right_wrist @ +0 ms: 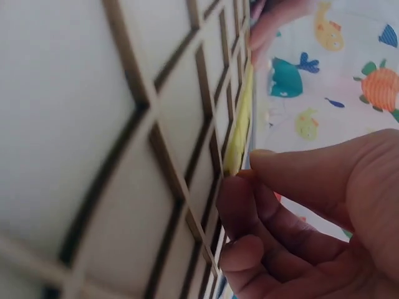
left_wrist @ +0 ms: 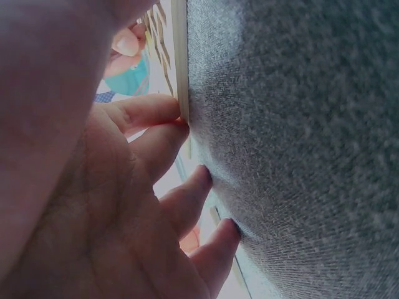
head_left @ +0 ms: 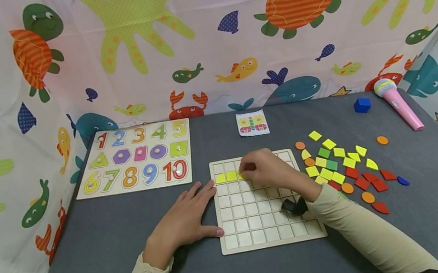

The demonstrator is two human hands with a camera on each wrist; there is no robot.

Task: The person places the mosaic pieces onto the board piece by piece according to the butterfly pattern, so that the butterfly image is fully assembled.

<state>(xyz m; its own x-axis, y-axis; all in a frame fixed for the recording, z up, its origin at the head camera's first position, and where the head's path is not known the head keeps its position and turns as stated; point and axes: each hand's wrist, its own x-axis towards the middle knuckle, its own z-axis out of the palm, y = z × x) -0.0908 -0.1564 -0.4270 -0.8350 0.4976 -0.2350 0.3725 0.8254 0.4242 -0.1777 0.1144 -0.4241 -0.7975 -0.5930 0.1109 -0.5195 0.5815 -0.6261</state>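
Note:
A pale wooden grid board point(head_left: 236, 240) lies on the grey table. In its upper left cells sit two yellow tiles point(head_left: 231, 176) side by side, the outer one with a curved corner. My right hand point(head_left: 270, 171) is over the upper part of the board, its thumb and fingertips pinching another yellow tile point(head_left: 240, 176) beside them; the fingers hide most of it. The right wrist view has the yellow row point(right_wrist: 240, 140) edge-on, reaching to the fingertips. My left hand point(head_left: 181, 220) lies with fingers spread, its thumb and forefinger touching the board's left edge point(left_wrist: 181, 75).
Loose yellow, green, red, orange and blue pieces point(head_left: 349, 163) are scattered right of the board. Behind it lies a butterfly picture card point(head_left: 254, 131). A number puzzle point(head_left: 120, 170) is at back left; a blue cube point(head_left: 362, 105) and pink toy microphone point(head_left: 401, 106) are at back right.

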